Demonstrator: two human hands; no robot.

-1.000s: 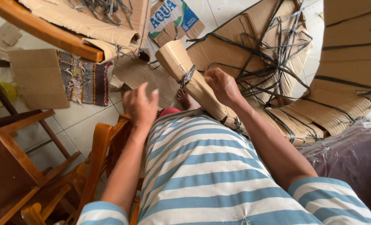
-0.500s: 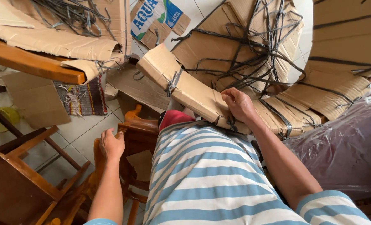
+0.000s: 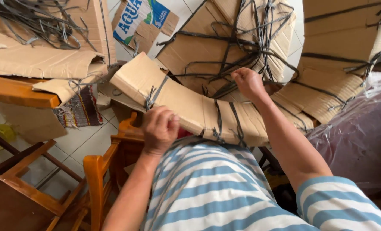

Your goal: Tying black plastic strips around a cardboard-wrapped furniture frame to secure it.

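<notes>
Head view: my left hand (image 3: 159, 128) is curling its fingers shut over the near edge of the strapped cardboard bundle (image 3: 190, 107), which is lying across my lap. My right hand (image 3: 249, 83) is closing in a fist on a dark strap (image 3: 258, 51) above the bundle.

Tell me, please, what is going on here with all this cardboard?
A person in a striped shirt is handling a long cardboard-wrapped piece tied with dark straps. The left hand grips its near edge, and the right hand is closed by the straps further along. Wooden chairs stand at the left.
</notes>
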